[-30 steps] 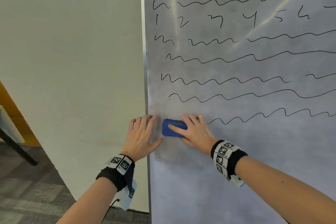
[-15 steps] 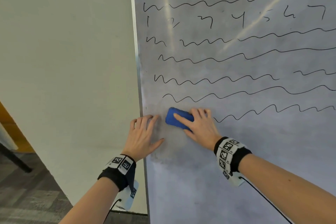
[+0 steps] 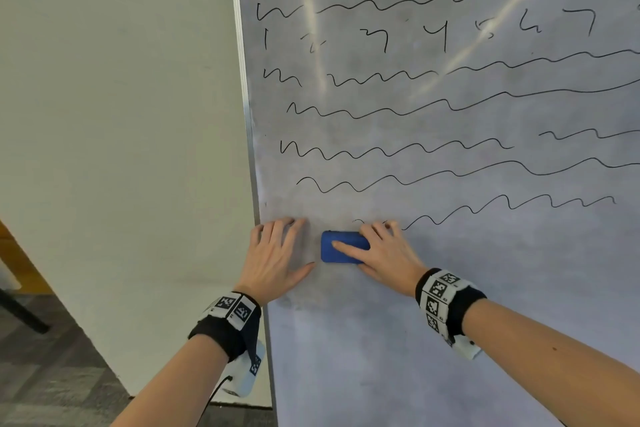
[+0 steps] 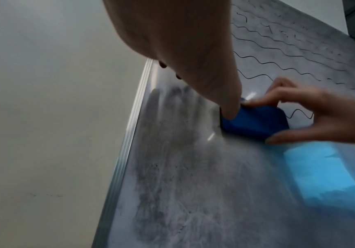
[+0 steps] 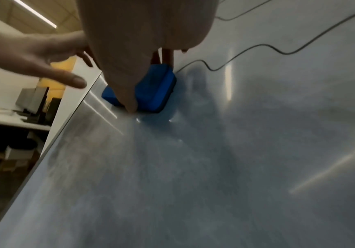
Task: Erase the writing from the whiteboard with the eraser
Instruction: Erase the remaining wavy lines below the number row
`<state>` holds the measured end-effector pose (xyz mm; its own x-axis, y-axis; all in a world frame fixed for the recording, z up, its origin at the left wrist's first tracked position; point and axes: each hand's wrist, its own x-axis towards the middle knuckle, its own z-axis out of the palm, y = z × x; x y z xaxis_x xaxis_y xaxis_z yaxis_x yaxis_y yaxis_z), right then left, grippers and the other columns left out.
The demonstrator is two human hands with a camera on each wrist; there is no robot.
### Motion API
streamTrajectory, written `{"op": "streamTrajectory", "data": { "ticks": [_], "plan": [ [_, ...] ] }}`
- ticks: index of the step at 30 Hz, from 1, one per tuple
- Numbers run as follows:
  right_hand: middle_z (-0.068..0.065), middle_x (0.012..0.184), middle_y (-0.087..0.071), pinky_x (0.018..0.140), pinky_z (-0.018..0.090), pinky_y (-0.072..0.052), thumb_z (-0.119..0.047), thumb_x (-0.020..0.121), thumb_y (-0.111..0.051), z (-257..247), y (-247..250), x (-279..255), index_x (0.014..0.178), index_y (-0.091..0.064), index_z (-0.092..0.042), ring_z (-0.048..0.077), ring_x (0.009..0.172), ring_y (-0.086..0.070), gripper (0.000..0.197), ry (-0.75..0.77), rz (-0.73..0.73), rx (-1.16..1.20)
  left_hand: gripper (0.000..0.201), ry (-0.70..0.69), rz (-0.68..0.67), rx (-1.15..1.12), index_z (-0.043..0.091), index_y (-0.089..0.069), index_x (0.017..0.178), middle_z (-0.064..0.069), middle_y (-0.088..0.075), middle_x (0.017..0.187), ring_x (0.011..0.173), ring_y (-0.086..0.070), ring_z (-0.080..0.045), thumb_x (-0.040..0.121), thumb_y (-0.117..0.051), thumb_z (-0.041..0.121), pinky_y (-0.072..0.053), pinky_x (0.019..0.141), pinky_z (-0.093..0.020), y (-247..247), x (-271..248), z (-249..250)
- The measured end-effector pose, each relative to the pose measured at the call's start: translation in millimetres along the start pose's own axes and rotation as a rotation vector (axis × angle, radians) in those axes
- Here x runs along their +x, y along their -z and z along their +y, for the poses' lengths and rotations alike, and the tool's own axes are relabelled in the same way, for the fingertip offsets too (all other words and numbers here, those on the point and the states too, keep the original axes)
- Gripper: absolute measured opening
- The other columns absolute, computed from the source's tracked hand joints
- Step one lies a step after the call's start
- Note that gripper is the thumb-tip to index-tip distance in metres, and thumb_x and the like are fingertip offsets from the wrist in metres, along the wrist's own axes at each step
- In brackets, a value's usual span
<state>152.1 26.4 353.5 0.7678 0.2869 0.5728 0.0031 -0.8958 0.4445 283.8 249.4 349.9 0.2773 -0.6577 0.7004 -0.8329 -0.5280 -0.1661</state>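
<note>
Head view: the whiteboard (image 3: pixel 450 322) fills the right two thirds of the frame, its metal edge running down from top centre, with a plain wall (image 3: pixel 121 114) to the left. Black wavy lines (image 3: pixel 398 149) and a row of digits cross the upper half; the lower half is smudged grey. The eraser (image 3: pixel 341 246), a blue rounded block, lies flat against the board just below frame centre, at the left end of the lowest wavy line. The right hand (image 3: pixel 382 253) grips it, thumb along its lower face and fingers curled over its top edge. The left hand (image 3: pixel 277 258) lies flat on the board's left edge, fingers straight and spread, holding nothing, just beside the eraser but apart from it. Both wrists wear black bands with printed markers.

Left wrist view: the eraser (image 4: pixel 255 123) sits right of centre, dark blue with rounded corners, pinched between the right hand's (image 4: pixel 320 115) thumb and fingers. Grey smears cover the board (image 4: pixel 182 184) below.

Right wrist view: the eraser (image 5: pixel 153 89) shows upper centre under the thumb, pressed to the board (image 5: pixel 235 167). The left hand (image 5: pixel 34 55) reaches in from the upper left, fingers extended.
</note>
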Motion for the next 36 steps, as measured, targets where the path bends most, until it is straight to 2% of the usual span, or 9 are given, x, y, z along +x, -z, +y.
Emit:
{"op": "streamTrajectory", "data": {
  "ticks": [4, 9, 14, 19, 23, 24, 28, 33, 36],
  "plan": [
    [0.012, 0.094, -0.049, 0.074, 0.04, -0.029, -0.03, 0.071, -0.075, 7, 6, 13, 0.135, -0.042, -0.031, 0.029, 0.08, -0.049, 0.072, -0.219, 0.05, 0.03, 0.079, 0.0, -0.013, -0.007, 0.011, -0.049, 0.136, -0.007, -0.052, 0.117, 0.101, -0.052, -0.026, 0.076, -0.06, 0.062, -0.036, 0.089, -0.039, -3, 0, 3],
    [0.01, 0.093, -0.049, 0.07, 0.039, -0.028, -0.027, 0.068, -0.077, -11, -5, -12, 0.128, -0.046, -0.028, 0.027, 0.078, -0.043, 0.068, -0.071, -0.021, 0.038, 0.077, -0.007, -0.013, -0.002, 0.012, -0.047, 0.136, -0.007, -0.052, 0.117, 0.1, -0.052, -0.026, 0.078, -0.055, 0.062, -0.036, 0.087, -0.04, 0, 4, 8],
    [0.011, 0.092, -0.047, 0.072, 0.039, -0.029, -0.029, 0.07, -0.075, 5, 1, -8, 0.132, -0.046, -0.029, 0.028, 0.077, -0.046, 0.069, -0.254, 0.041, 0.044, 0.078, 0.003, -0.025, -0.001, 0.012, -0.048, 0.137, -0.007, -0.052, 0.117, 0.101, -0.052, -0.026, 0.077, -0.055, 0.063, -0.036, 0.088, -0.04, 0, -1, 7],
    [0.01, 0.095, -0.048, 0.072, 0.039, -0.031, -0.03, 0.069, -0.076, 0, -3, -24, 0.13, -0.045, -0.029, 0.028, 0.081, -0.047, 0.068, -0.097, -0.027, 0.031, 0.078, -0.003, -0.037, -0.006, 0.013, -0.048, 0.136, -0.007, -0.052, 0.119, 0.102, -0.053, -0.026, 0.077, -0.056, 0.062, -0.037, 0.089, -0.04, -2, 5, 14],
    [0.011, 0.093, -0.047, 0.072, 0.039, -0.027, -0.032, 0.071, -0.075, 14, 4, -17, 0.133, -0.045, -0.03, 0.028, 0.079, -0.044, 0.07, -0.277, 0.032, 0.034, 0.078, -0.012, -0.042, -0.014, 0.013, -0.049, 0.136, -0.007, -0.052, 0.119, 0.103, -0.052, -0.026, 0.077, -0.056, 0.063, -0.036, 0.09, -0.039, -4, 12, 21],
    [0.011, 0.092, -0.049, 0.071, 0.038, -0.027, -0.033, 0.069, -0.076, 11, 3, -20, 0.133, -0.044, -0.029, 0.027, 0.079, -0.043, 0.071, -0.273, 0.026, 0.048, 0.077, -0.019, -0.04, -0.018, 0.013, -0.049, 0.135, -0.007, -0.053, 0.119, 0.103, -0.052, -0.026, 0.076, -0.056, 0.063, -0.035, 0.089, -0.039, -4, 14, 23],
    [0.01, 0.092, -0.05, 0.068, 0.038, -0.027, -0.028, 0.066, -0.077, 3, -2, -35, 0.128, -0.047, -0.028, 0.027, 0.077, -0.045, 0.069, -0.096, -0.049, 0.034, 0.076, -0.033, -0.032, -0.025, 0.013, -0.049, 0.135, -0.007, -0.053, 0.118, 0.103, -0.053, -0.026, 0.077, -0.057, 0.061, -0.035, 0.087, -0.038, -6, 21, 29],
    [0.011, 0.095, -0.048, 0.072, 0.039, -0.029, -0.032, 0.071, -0.075, 18, 3, -30, 0.134, -0.044, -0.029, 0.028, 0.078, -0.046, 0.071, -0.291, 0.02, 0.053, 0.076, -0.043, -0.045, -0.025, 0.012, -0.049, 0.135, -0.008, -0.053, 0.119, 0.102, -0.051, -0.026, 0.077, -0.054, 0.062, -0.034, 0.087, -0.038, -9, 22, 32],
    [0.01, 0.094, -0.047, 0.07, 0.038, -0.028, -0.03, 0.067, -0.077, 12, -3, -41, 0.13, -0.045, -0.028, 0.029, 0.077, -0.048, 0.071, -0.117, -0.034, 0.048, 0.076, -0.046, -0.039, -0.021, 0.013, -0.048, 0.135, -0.008, -0.053, 0.118, 0.101, -0.052, -0.026, 0.077, -0.054, 0.061, -0.034, 0.086, -0.038, -9, 24, 36]
  ]
}}
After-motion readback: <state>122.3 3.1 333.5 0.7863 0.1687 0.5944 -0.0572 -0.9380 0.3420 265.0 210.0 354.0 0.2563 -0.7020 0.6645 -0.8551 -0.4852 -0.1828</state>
